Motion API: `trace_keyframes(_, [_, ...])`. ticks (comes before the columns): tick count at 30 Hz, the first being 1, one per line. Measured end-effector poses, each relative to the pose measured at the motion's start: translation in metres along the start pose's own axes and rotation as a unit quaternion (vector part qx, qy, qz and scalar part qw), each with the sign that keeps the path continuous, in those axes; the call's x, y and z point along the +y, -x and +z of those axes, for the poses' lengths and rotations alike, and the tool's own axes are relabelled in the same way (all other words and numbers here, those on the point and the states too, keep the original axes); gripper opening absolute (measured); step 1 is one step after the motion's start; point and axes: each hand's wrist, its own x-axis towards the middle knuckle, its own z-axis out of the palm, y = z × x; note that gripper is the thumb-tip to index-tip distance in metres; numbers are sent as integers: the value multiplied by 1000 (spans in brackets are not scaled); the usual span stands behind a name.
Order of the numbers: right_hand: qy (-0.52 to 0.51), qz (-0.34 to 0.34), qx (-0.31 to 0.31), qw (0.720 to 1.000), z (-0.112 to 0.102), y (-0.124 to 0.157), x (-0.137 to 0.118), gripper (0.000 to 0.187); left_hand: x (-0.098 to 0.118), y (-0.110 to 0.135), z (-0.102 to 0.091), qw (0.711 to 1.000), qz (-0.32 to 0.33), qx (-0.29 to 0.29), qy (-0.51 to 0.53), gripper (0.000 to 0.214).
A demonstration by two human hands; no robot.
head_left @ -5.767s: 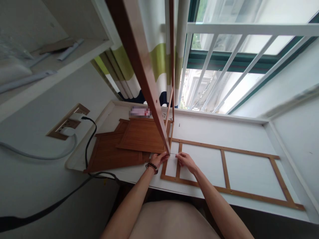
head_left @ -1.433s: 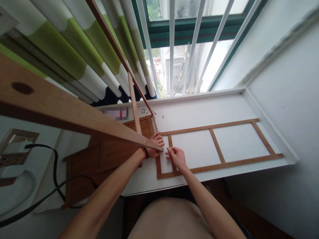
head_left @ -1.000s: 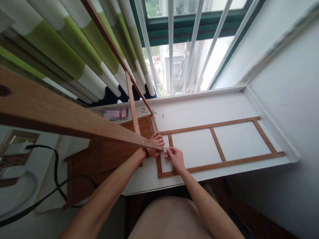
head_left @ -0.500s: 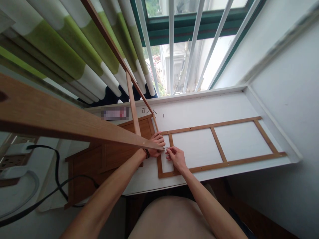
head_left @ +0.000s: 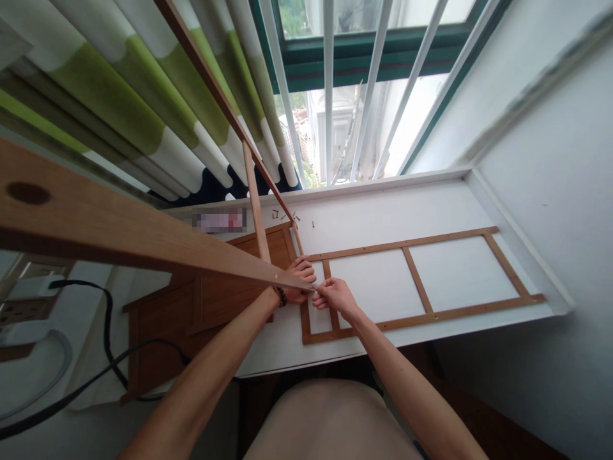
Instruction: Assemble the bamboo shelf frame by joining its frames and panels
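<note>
A wooden frame with a long post (head_left: pixel 158 223) stands tilted up toward me from the left, its far end low over the white ledge (head_left: pixel 373 211). My left hand (head_left: pixel 302 273) is closed around that end, partly hidden behind the post. At the tip of the post, my right hand (head_left: pixel 335 295) pinches a small screw (head_left: pixel 314 290), mostly covered by the fingers. Under the right hand lies a flat wooden ladder-like frame (head_left: pixel 416 279) with several crossbars. Several loose screws (head_left: pixel 313 224) rest on the ledge beyond my hands.
Brown wooden panels (head_left: pixel 163 319) lie at the left under the post. Black cables (head_left: pixel 110 332) run from plugs at the far left. A blurred packet (head_left: pixel 220 220) sits by the curtain (head_left: pixel 143 108). White window bars (head_left: pixel 328 96) rise behind the ledge; a wall closes the right side.
My right hand has moved slightly left, bringing the screw up to the end of the post. My left hand keeps its hold; the view has shifted a little.
</note>
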Motion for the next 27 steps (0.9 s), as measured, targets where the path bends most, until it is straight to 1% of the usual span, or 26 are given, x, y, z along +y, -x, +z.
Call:
trace_keyframes(2, [-15,-28,-11,999,-2,3,3,28,0,0,0,1000,-1,3,1,4])
trace_keyframes(5, [-38,-68,-69,995,-10,10,8,31,1,-1,-1,1000,1,10,-2,7])
trace_keyframes(8, [-55,-80,-134,986,-21,14,9,42,1,0,0,1000,2,17,-7,7])
trace_keyframes(10, [-50,-86,-163,982,-26,14,9,48,1,0,1,1000,0,18,-9,7])
trace_keyframes(12, [-36,-94,-176,979,-29,12,10,49,1,1,2,1000,-4,17,-10,8])
trace_keyframes(15, [-15,-103,-168,980,-27,8,10,45,3,2,2,1000,-18,17,-11,12])
trace_keyframes(17, [-11,-111,-162,980,-25,7,11,46,5,3,0,999,-28,20,-8,17])
trace_keyframes(19, [-13,-115,-163,980,-25,7,11,49,6,4,-4,999,-36,20,-2,28])
trace_keyframes(21, [-12,-113,-158,981,-26,7,13,50,4,6,-11,999,-41,13,4,48])
trace_keyframes(24, [5,-115,-145,983,-28,6,15,48,-2,10,-22,999,-39,-20,8,80])
trace_keyframes(26, [17,-121,-143,982,-28,4,17,49,-8,14,-28,998,-35,-46,1,91])
trace_keyframes(27, [22,-124,-143,982,-27,2,18,50,-10,16,-30,998,-33,-55,-6,93])
